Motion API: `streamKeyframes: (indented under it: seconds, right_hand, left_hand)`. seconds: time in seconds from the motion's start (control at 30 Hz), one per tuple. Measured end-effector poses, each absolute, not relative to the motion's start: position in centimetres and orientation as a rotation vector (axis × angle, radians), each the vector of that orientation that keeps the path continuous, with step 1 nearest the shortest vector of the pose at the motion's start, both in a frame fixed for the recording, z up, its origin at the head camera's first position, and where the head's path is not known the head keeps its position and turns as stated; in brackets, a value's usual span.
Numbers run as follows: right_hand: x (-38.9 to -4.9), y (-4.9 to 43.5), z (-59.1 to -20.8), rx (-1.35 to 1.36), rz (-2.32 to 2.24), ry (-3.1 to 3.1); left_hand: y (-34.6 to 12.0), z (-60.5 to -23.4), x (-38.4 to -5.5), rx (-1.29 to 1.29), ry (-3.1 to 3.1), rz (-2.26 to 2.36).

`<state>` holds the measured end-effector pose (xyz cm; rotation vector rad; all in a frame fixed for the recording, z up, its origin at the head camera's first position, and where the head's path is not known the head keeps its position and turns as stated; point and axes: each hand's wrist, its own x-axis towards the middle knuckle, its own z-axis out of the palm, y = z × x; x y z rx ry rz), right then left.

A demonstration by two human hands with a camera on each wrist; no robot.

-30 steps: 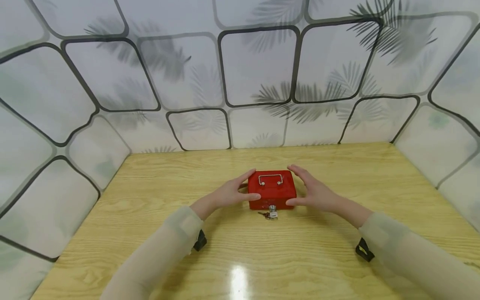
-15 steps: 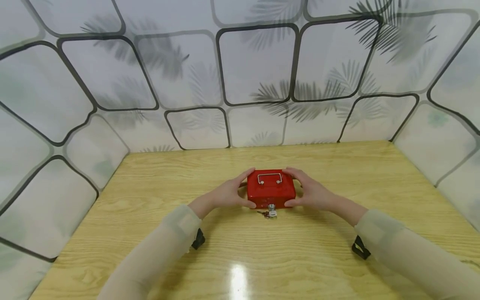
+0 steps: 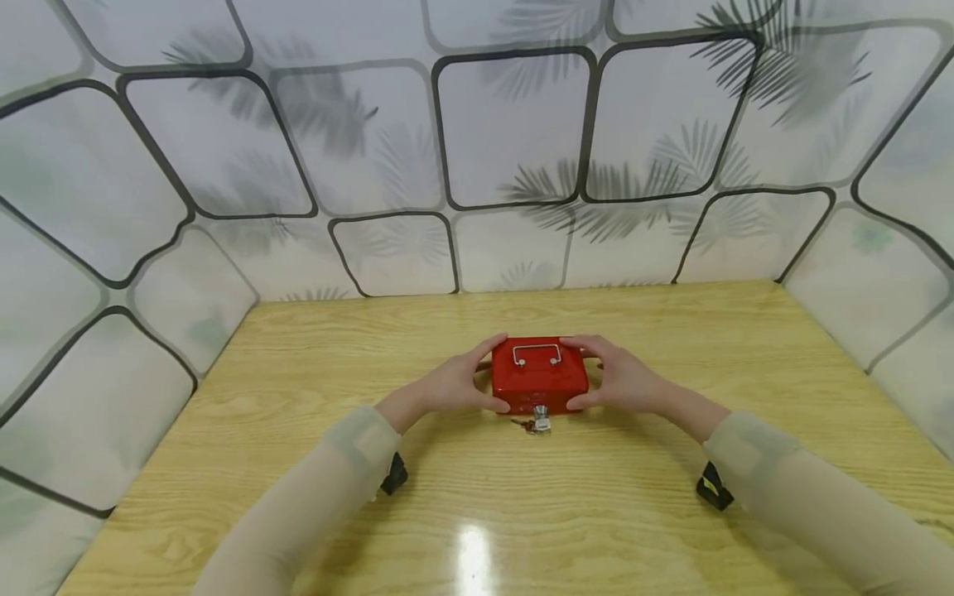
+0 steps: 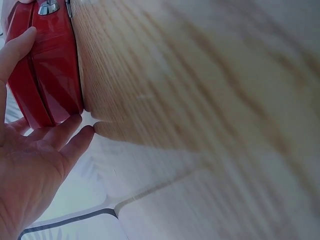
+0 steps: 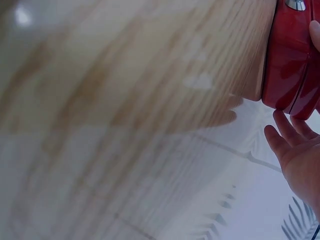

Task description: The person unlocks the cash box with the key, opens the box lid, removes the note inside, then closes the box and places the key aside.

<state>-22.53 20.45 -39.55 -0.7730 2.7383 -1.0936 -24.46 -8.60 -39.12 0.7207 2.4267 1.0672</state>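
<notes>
since the frame a second before, the right hand (image 3: 629,382) had come in against the box (image 3: 540,377), its index fingertip now on the far right corner of the lid. the left thumb had slid lower, from the near top edge to the low part of the front. box and table (image 3: 462,497) showed no clear shift.

both arms reached forward from the near edge of the view and slanted inward, the pale sleeves (image 3: 335,488) ending above the wrists. each hand was arched wide, thumb toward the person and index stretched to the back, so that the two held the box between them by its left and right ends. the left hand (image 3: 450,385) had its index at the far left corner; in the left wrist view its other fingertips lay against the end of the box, close to the table. in the right wrist view the right fingertips touched the opposite end and the thumb lay on the front.

the box sat flat on the table, red and glossy, lid down, midway between the hands. its wire handle (image 3: 537,347) lay on the lid toward the back. a lock (image 3: 542,424) hung at the middle of the front, with keys (image 3: 527,426) just left of it. any lettering on the lock was too small to tell. behind the table stood a patterned cloth (image 3: 514,132).
</notes>
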Motion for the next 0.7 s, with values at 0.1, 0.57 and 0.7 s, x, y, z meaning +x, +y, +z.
streamKeyframes:
  seconds: [0.1, 0.57, 0.7]
  right_hand:
    - [-22.5, 20.5, -39.4, -0.768, -1.098, 2.734]
    - [-23.0, 20.7, -38.6, -0.751, -1.098, 2.691]
    - [-23.4, 20.9, -38.2, -0.724, -1.057, 2.684]
  left_hand:
    - [-8.6, -39.1, -24.5, 0.723, 2.426, 1.067]
    - [-8.7, -38.6, -24.9, 0.723, 2.353, 1.130]
    - [-8.9, -38.3, -25.2, 0.744, 2.326, 1.155]
